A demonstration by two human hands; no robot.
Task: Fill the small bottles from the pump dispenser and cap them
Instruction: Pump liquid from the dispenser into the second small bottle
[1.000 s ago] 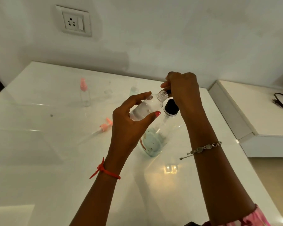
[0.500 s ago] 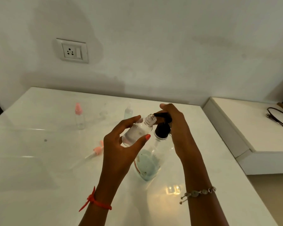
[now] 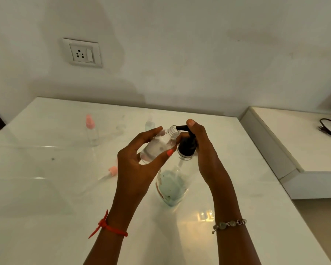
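Left hand (image 3: 139, 169) grips small clear bottle (image 3: 157, 148), tilted, uncapped neck right at the black spout. Right hand (image 3: 204, 155) curls round the pump head of the pump dispenser (image 3: 172, 186), thumb on top; its fingers are mostly hidden behind the pump. Dispenser stands on the white table (image 3: 46, 188), bluish contents low. Liquid level in the small bottle is hard to read. Farther back: pink-capped bottle (image 3: 91, 131), faint pale bottle (image 3: 149, 124), blurred. Pink pump cap (image 3: 113, 170) lies left.

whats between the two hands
In the head view, the small bottle and the black pump head, its spout at the bottle's open neck.
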